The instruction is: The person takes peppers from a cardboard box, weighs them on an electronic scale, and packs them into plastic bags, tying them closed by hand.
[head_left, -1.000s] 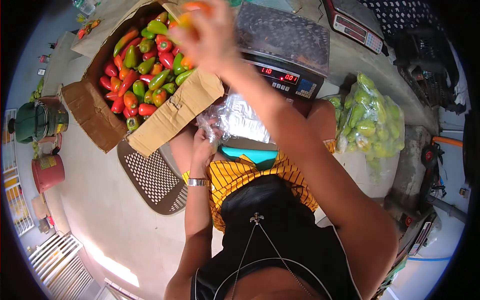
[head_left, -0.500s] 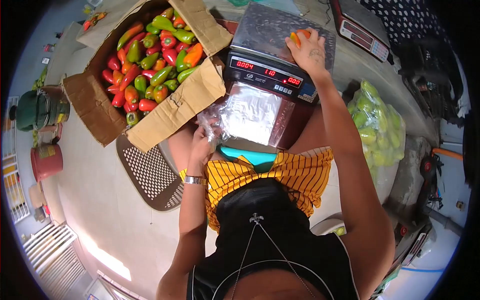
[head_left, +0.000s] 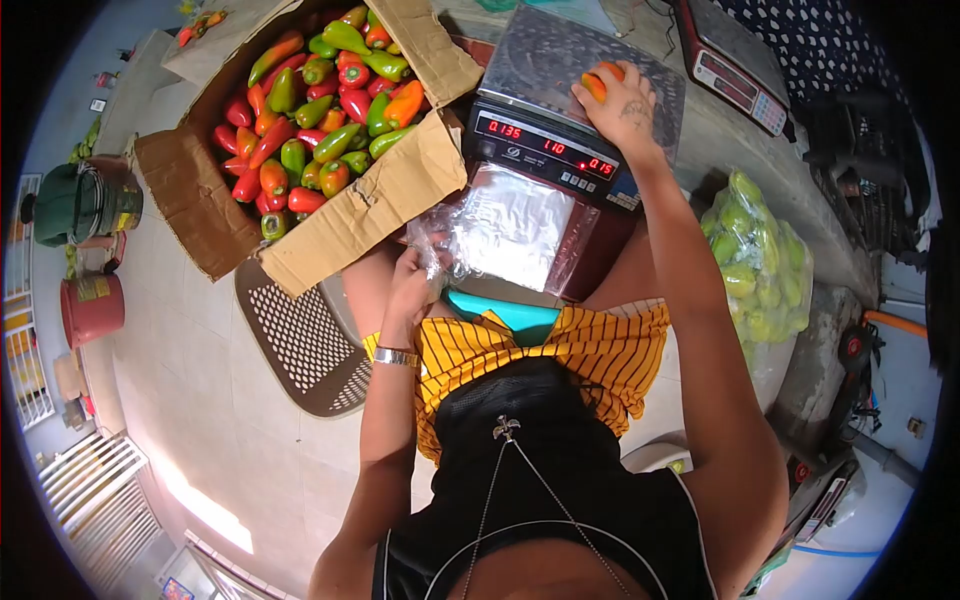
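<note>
My right hand (head_left: 622, 108) is closed over an orange-red pepper (head_left: 599, 80) on the metal plate of a digital scale (head_left: 525, 60). The scale's red display (head_left: 545, 145) reads 0.135, 1.10 and 0.15. Low at the left, my left hand (head_left: 410, 285) grips a crumpled clear plastic bag (head_left: 432, 245). Beside it, a stack of flat clear bags (head_left: 515, 225) lies against the front of the scale. An open cardboard box (head_left: 365, 205) full of red, green and orange peppers (head_left: 330, 110) stands left of the scale.
A knotted bag of pale green vegetables (head_left: 755, 255) sits at the right. Another scale (head_left: 735, 70) stands at the upper right. Under the box is a brown perforated basket (head_left: 300, 330). Farther left are a red bucket (head_left: 93, 310) and a green-covered container (head_left: 75, 205).
The scale's display has gone from 0.004 and 0.00 to 0.135 and 0.15. My right hand stays on the pepper, barely shifted. The whole view has moved slightly.
</note>
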`<state>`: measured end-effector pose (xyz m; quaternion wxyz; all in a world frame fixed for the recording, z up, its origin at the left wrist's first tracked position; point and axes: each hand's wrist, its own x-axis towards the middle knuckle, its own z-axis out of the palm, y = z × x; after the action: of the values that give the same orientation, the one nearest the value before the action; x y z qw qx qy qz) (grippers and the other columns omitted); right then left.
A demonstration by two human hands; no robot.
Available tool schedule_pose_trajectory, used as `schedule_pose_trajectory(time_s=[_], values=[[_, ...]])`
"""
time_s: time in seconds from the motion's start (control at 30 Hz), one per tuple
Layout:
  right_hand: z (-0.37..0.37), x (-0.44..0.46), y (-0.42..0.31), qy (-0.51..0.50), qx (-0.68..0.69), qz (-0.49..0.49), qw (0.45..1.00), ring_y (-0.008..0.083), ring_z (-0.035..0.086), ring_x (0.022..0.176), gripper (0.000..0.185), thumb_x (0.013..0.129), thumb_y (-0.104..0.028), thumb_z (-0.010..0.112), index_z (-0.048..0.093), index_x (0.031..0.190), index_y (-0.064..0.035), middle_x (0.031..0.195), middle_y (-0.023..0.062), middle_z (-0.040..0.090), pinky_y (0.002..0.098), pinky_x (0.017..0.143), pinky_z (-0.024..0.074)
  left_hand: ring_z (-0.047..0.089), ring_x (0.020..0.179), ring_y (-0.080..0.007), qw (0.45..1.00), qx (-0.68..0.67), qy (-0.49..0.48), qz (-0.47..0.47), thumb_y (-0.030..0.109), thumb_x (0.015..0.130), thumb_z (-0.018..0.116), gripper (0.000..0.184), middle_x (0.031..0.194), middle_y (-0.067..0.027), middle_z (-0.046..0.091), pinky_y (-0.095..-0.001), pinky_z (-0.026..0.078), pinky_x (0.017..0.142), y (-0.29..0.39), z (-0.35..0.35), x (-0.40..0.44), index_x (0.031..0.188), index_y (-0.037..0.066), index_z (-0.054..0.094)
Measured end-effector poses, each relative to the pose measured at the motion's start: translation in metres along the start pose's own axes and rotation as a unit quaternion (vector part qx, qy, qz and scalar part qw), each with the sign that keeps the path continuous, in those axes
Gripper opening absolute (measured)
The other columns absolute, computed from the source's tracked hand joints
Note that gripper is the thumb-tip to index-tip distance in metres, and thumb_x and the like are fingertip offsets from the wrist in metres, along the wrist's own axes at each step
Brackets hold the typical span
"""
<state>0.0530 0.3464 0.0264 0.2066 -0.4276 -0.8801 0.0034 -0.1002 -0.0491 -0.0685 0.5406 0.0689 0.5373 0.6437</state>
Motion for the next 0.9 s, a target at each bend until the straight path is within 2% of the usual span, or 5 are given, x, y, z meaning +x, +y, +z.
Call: schedule_pose_trajectory(time_s=[0.33,0.53,0.7,0.83,0.9], values=[[-0.003,-0.002,-0.023,0.038,-0.035,-0.048,0.997,0.0431,0.04,0.137,0.061,0.088,-0.054,0.072,0.068,0.13,-0.01,0.149,0.0225,0.047,0.0573,0.114,0.0301,0.063,0.09,-0.0131,1.0,-0.007,0.001,-0.007,-0.003,0.094,0.063,0.041,0.103,-0.0036,0.067,-0.0252,0.051,0.075,-0.001,0.0,0.0,0.134,0.006,0.062],[-0.007,-0.008,-0.065,0.175,0.025,-0.092,0.98,0.0423,0.044,0.134,0.052,0.086,-0.044,0.076,0.069,0.125,-0.0103,0.143,0.0224,0.05,0.0561,0.112,0.0347,0.063,0.092,-0.0138,1.0,0.025,-0.004,-0.005,-0.005,0.092,0.061,0.043,0.103,-0.004,0.068,-0.0254,0.051,0.077,-0.002,-0.004,0.0,0.134,0.006,0.061],[-0.015,-0.025,-0.165,0.128,0.257,-0.238,0.928,0.0393,0.053,0.127,0.045,0.081,-0.028,0.082,0.068,0.121,-0.0124,0.138,0.0167,0.054,0.0471,0.106,0.0452,0.063,0.089,-0.0128,1.0,-0.012,-0.005,-0.012,-0.005,0.091,0.059,0.041,0.101,-0.0034,0.068,-0.0246,0.05,0.075,0.0,0.005,0.002,0.13,0.006,0.063],[-0.014,-0.035,-0.241,-0.032,0.312,-0.351,0.882,0.0405,0.047,0.135,0.053,0.081,-0.027,0.08,0.066,0.132,-0.0229,0.149,0.0152,0.046,0.0486,0.114,0.041,0.063,0.089,-0.0127,1.0,-0.005,-0.003,-0.005,-0.005,0.092,0.059,0.037,0.101,-0.0035,0.067,-0.0245,0.05,0.073,0.002,0.004,-0.002,0.127,0.006,0.064],[-0.013,-0.035,-0.264,-0.051,0.287,-0.385,0.876,0.0423,0.041,0.139,0.059,0.081,-0.031,0.08,0.064,0.138,-0.028,0.155,0.0143,0.042,0.056,0.118,0.0343,0.063,0.089,-0.013,1.0,-0.002,-0.003,-0.008,-0.005,0.092,0.059,0.038,0.101,-0.004,0.067,-0.0244,0.05,0.072,0.002,0.002,-0.001,0.127,0.005,0.064]])
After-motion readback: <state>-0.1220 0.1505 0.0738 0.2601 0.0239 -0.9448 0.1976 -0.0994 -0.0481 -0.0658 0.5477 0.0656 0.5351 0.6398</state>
